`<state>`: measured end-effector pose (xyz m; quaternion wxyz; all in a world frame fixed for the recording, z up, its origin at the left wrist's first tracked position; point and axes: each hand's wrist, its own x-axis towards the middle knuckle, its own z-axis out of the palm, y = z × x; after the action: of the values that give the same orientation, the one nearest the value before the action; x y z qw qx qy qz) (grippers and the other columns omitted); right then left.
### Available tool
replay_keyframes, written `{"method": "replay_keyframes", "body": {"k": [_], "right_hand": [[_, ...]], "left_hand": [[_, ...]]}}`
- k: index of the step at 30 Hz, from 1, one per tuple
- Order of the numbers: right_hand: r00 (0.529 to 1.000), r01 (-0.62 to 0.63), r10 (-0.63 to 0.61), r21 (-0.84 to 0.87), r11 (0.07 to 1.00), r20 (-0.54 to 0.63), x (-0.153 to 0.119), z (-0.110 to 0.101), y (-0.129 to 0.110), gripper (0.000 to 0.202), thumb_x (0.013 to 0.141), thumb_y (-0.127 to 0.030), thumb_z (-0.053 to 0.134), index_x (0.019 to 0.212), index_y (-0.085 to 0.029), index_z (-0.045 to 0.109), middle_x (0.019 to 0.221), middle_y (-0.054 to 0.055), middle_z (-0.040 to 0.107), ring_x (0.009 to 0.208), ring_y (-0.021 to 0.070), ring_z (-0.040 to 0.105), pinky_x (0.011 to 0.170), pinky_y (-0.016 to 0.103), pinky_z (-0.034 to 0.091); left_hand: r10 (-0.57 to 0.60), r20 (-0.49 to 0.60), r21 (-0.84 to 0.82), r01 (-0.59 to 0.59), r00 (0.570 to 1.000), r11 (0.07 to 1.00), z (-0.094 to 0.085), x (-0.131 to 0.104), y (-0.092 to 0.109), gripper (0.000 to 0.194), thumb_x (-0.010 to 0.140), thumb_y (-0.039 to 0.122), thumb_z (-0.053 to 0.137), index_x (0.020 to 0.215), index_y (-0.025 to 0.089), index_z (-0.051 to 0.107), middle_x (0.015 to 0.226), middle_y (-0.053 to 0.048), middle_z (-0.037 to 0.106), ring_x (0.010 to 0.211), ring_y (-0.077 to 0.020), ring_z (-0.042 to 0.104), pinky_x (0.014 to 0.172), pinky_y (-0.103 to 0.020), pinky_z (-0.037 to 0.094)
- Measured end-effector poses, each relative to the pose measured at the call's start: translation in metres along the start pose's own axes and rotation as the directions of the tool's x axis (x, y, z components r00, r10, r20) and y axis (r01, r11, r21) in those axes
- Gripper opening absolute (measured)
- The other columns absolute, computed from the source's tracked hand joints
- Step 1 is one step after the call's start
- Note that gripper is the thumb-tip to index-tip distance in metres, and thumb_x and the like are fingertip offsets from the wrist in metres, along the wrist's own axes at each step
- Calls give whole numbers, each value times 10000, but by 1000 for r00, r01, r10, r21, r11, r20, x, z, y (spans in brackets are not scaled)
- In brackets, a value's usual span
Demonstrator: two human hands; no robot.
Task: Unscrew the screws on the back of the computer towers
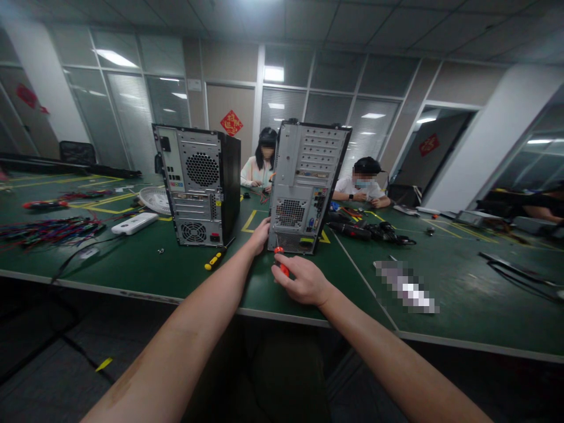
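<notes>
A computer tower [304, 176] stands upright on the green table, its back panel facing me. My left hand [263, 234] rests against its lower left edge; the fingertips are hidden behind the case. My right hand [303, 279] is closed around a red screwdriver [282, 267], whose tip points up at the bottom left of the back panel. Whether the tip touches a screw is too small to tell. To the left stands a second tower [198, 185], also back side forward. A yellow and black screwdriver [213, 261] lies on the table in front of it.
On the left of the green table [176, 275] are a bundle of wires [53, 230], a white power strip [134, 224] and a white basket [155, 200]. Black cables [379, 232] and a blurred-out item [405, 286] lie to the right. Two people sit across the table.
</notes>
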<state>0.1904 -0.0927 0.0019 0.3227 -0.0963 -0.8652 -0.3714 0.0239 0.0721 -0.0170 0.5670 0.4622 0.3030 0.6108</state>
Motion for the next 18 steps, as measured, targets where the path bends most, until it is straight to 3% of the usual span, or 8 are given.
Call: {"method": "replay_keyframes", "body": {"k": [18], "right_hand": [[999, -28, 26, -31, 999, -44, 0, 2, 0, 266, 990, -300, 662, 1221, -176, 619, 1193, 190, 698, 967, 205, 682, 776, 338, 558]], "left_hand": [[-11, 0, -14, 11, 1000, 1000, 0, 0, 0, 357, 804, 231, 650, 1157, 224, 703, 1169, -40, 766, 1075, -210, 707, 949, -326, 572]]}}
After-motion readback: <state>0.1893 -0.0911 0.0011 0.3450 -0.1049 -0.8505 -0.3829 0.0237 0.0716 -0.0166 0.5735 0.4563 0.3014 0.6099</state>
